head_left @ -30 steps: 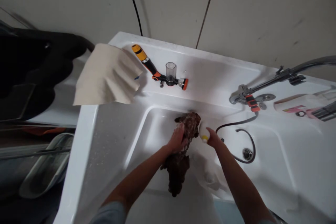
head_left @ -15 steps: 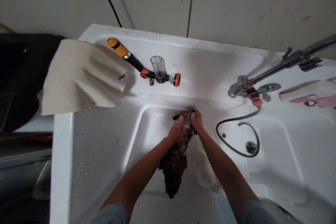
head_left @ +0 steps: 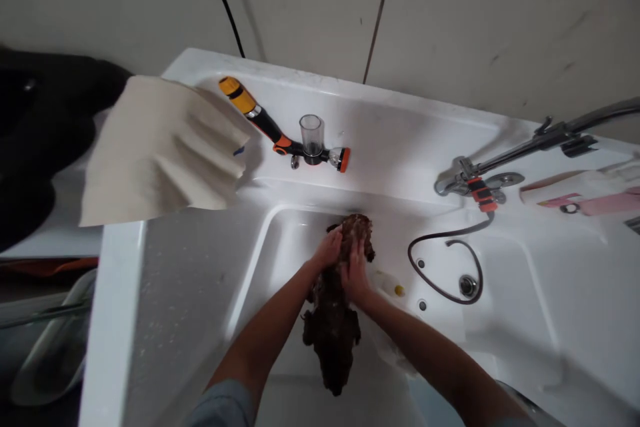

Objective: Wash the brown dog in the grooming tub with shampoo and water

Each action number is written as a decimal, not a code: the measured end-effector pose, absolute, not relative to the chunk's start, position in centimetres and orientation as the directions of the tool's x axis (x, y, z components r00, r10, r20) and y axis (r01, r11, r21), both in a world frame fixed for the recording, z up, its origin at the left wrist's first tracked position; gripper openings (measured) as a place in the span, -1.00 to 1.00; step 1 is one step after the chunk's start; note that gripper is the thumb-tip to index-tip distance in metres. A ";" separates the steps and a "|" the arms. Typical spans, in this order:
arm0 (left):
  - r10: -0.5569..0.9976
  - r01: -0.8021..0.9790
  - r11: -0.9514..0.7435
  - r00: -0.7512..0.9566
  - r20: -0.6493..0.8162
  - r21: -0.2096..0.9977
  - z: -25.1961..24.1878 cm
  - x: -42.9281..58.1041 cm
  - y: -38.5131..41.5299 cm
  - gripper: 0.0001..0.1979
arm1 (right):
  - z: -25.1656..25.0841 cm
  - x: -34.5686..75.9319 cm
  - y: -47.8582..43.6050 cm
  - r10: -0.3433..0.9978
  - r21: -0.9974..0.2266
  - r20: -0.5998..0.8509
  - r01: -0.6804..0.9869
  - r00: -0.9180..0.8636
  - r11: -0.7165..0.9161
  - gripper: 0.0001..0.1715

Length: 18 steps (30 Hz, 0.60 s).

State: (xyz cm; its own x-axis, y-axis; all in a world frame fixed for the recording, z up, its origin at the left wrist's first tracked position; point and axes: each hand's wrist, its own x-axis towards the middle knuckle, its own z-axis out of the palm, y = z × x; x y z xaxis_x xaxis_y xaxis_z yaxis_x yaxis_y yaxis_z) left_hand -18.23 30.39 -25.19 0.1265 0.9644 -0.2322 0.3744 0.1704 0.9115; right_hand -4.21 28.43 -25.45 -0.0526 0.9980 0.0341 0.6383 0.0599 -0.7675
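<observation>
A small wet dog (head_left: 333, 340) with dark brown fur stands in the white tub, stretched lengthwise in front of me, with some pale lather on its coat. Its narrow end points toward me and its rounded end is at the far side. My left hand (head_left: 328, 248) lies against the dog's left-side flank near the far end, fingers stretched along the fur. On its back, just right of the middle, my right hand (head_left: 355, 275) rests with straight fingers pointing away from me. Beside my right wrist lies a clear bottle with a yellow cap (head_left: 399, 290).
A foam spray gun (head_left: 285, 143) with a clear cup lies on the tub ledge (head_left: 390, 140). A beige cloth (head_left: 165, 153) drapes over the left corner. To the right are a chrome tap (head_left: 455, 177), a dark hose (head_left: 411, 253), a drain (head_left: 468, 285) and a pink-and-white package (head_left: 590, 192).
My right hand has moved from the dog's far right side toward me and onto its back. My left hand has shifted slightly left and away from me. The view has turned slightly.
</observation>
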 end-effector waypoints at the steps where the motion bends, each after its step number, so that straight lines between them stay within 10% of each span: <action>1: 0.969 0.369 0.107 0.168 -0.179 0.923 -25.2 -18.2 30.1 -0.45 | -25.3 -4.1 29.2 1.000 -0.777 -0.005 0.629 0.027 -0.021 -0.19; 4: 0.981 0.330 0.038 0.169 -0.099 0.943 -25.5 -18.3 28.6 -0.42 | -25.0 -4.4 30.4 0.989 -0.765 -0.060 0.631 0.133 -0.131 -0.25; 9: 0.942 0.247 0.334 -0.082 -0.324 0.909 -26.8 -19.8 25.7 -0.48 | -25.9 -6.4 22.2 0.985 -0.783 -0.005 0.613 -0.170 0.102 -0.23; 14: 0.926 0.220 0.378 -0.085 -0.369 0.899 -28.0 -20.3 20.1 -0.28 | -26.1 -6.6 19.9 0.967 -0.775 -0.122 0.587 0.225 -0.234 -0.10; 18: 0.888 0.216 0.456 -0.180 -0.424 0.863 -27.5 -20.7 19.8 -0.38 | -27.7 -6.5 15.7 0.996 -0.826 -0.045 0.563 -0.083 0.009 -0.28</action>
State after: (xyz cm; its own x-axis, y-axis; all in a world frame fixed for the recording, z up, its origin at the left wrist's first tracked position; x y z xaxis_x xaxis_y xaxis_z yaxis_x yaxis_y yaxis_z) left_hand -20.65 19.77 -27.53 -0.1796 0.8876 -0.4241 0.2162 0.4562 0.8632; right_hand -6.50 15.67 -27.72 -0.0832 0.9955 -0.0452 0.5629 0.0095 -0.8264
